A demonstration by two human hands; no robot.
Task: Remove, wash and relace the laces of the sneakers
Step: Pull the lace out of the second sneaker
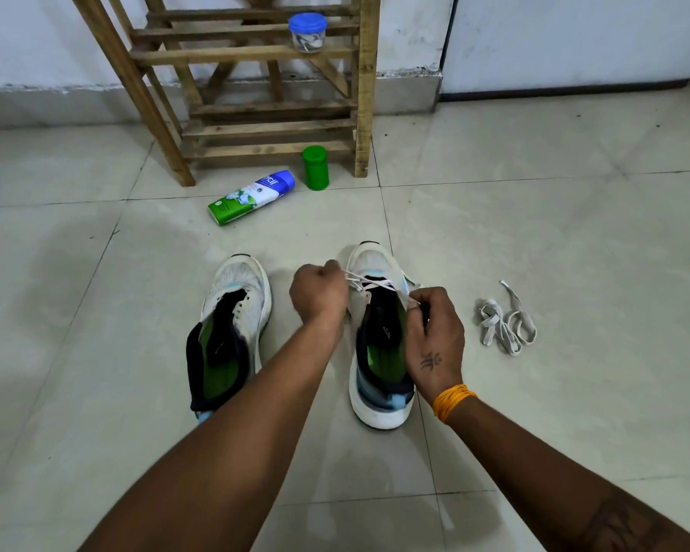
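Two white sneakers with green insoles stand on the tiled floor, toes pointing away from me. The left sneaker [232, 328] has no lace in it. The right sneaker [379, 352] has a white lace [369, 281] crossing its lowest eyelets near the toe. My left hand [319, 290] is curled in a fist and grips one end of that lace on the shoe's left side. My right hand [435, 340] pinches the other end at the shoe's right edge. A second white lace [504, 322] lies loose in a heap on the floor to the right.
A green and white bottle [252, 198] lies on its side beyond the shoes, with a green can [315, 168] upright beside it. A wooden rack [255, 85] stands against the wall and carries a blue-lidded jar [307, 33].
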